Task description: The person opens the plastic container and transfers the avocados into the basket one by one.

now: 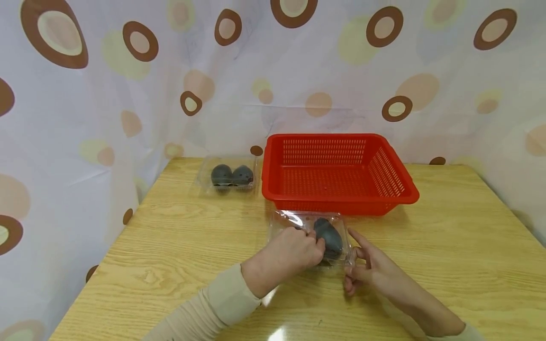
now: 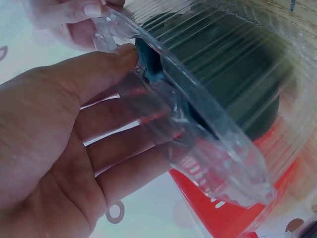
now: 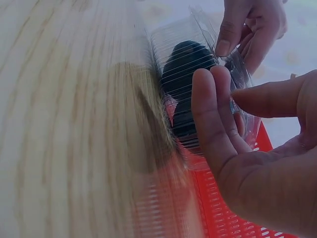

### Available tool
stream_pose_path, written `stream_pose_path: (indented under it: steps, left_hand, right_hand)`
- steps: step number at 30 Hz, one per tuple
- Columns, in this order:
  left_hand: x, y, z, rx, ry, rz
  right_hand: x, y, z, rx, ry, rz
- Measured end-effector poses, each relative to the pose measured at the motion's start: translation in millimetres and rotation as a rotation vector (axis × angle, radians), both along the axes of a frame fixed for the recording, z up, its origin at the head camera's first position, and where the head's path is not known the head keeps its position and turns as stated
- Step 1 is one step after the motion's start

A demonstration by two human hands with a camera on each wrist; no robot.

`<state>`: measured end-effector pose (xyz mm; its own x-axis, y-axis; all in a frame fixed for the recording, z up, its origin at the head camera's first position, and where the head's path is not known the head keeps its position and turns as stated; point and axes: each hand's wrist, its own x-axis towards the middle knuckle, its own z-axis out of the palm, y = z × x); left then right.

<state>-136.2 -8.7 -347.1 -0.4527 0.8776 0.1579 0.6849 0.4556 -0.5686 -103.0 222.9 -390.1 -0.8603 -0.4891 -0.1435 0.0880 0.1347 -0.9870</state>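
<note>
A clear plastic clamshell container (image 1: 279, 225) lies in the middle of the table with dark green avocados in it. One avocado (image 1: 329, 238) shows plainly; another is mostly hidden behind my left hand (image 1: 294, 253). That hand reaches over the container, and in the left wrist view its thumb and fingers pinch the clear plastic flap (image 2: 148, 101) at the rim. On the right side, my right hand (image 1: 373, 270) pinches the container's edge between thumb and fingers, the index finger stretched along the side. The right wrist view has the ribbed plastic wall (image 3: 168, 44) beside these fingertips.
Directly behind the container stands a red plastic basket (image 1: 326, 198) with slotted walls. To its left, a second clear clamshell (image 1: 204, 170) holds two dark avocados (image 1: 222, 175). A patterned curtain (image 1: 315, 71) hangs behind the wooden table (image 1: 179, 237).
</note>
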Motion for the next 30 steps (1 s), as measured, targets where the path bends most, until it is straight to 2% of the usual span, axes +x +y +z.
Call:
stream_pose_path:
  steps: [4,12,14,18,22,25,30]
  left_hand:
    - [-2.2,-3,1.9,0.025,-0.020,-0.011]
    - [-7.9,-10,12.9,0.054,-0.181,-0.021]
    - [-10.0,-11,17.3,0.094,-0.210,-0.020]
    - [-14.3,-14,26.3,0.198,-0.210,-0.033]
    - [-17.4,-15,31.6,0.248,-0.207,-0.053]
    - [-18.9,-17,32.0,0.279,-0.213,-0.066]
    - [-21.5,-20,33.2,0.402,-0.180,-0.103]
  right_hand:
    - [-0.2,1,-1.8,0.011,-0.003,-0.002]
    - [0.7,6,-2.6,0.030,-0.030,0.016]
    - [0.6,6,-2.5,0.033,-0.026,0.022]
    - [1.0,5,-2.9,0.060,-0.008,0.020]
    - [2.3,5,-2.9,0.068,-0.015,0.013]
    - [3.2,6,-2.0,0.070,-0.038,0.009]
    - [3.5,8,0.2,0.076,-0.052,0.000]
